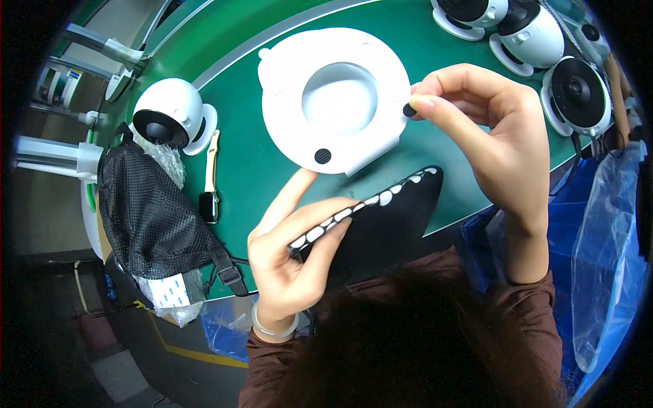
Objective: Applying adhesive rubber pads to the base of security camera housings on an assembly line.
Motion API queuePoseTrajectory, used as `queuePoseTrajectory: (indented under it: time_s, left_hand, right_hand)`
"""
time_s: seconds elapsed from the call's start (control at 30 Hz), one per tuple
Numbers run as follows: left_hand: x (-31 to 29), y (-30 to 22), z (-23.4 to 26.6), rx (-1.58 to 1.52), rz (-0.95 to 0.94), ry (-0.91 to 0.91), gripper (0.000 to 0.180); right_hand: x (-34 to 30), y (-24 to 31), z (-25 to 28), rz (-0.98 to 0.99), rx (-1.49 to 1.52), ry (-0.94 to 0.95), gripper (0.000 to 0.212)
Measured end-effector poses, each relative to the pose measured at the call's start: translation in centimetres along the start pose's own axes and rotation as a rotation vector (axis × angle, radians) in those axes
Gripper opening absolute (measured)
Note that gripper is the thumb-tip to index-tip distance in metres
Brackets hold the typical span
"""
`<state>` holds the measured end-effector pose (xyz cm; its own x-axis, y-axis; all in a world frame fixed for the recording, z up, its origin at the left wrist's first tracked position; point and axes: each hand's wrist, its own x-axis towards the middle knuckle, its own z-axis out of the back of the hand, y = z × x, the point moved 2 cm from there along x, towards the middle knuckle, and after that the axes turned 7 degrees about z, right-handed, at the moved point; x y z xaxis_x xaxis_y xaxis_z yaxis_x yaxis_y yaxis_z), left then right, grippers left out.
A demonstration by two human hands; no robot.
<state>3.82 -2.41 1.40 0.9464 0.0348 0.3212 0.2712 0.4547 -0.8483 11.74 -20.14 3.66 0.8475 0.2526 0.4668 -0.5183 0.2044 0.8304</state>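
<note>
Right hand [507, 129] pinching round black pad [408, 110], left hand [289, 265] gripping white-spotted black sheet [405, 204], glossy white ring-shaped base [286, 109]

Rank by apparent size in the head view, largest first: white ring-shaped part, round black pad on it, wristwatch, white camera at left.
1. White ring-shaped part
2. White camera at left
3. Wristwatch
4. Round black pad

The left hand [289, 275] pinches with one finger [289, 195] poking out, and the right hand [507, 129] pinches too, up higher.
</note>
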Motion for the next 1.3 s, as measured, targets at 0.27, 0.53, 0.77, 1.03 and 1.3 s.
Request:
queuePoseTrajectory:
  time_s: [0.27,0.53,0.77,1.03,1.3]
  left_hand:
    - [0.2,0.5,-0.3,-0.108,0.113,-0.082,0.025]
    - [0.3,0.4,-0.3,-0.088,0.111,-0.083,0.025]
    - [0.1,0.7,-0.2,-0.136,0.109,-0.08,0.023]
    - [0.0,0.6,0.0,-0.138,0.114,-0.089,0.022]
    - [-0.9,0.5,1.2,-0.018,0.012,-0.163,0.021]
  right_hand:
    - [0.0,0.1,-0.6,0.043,-0.105,0.001,0.01]
    - [-0.1,0.2,-0.8,0.093,-0.124,-0.013,0.01]
    - [-0.4,0.2,-1.2,0.101,-0.177,-0.027,0.009]
    - [-0.5,-0.6,-1.8,0.139,-0.114,-0.05,0.011]
    - [-0.1,-1.8,-0.8,-0.206,0.458,0.034,0.039]
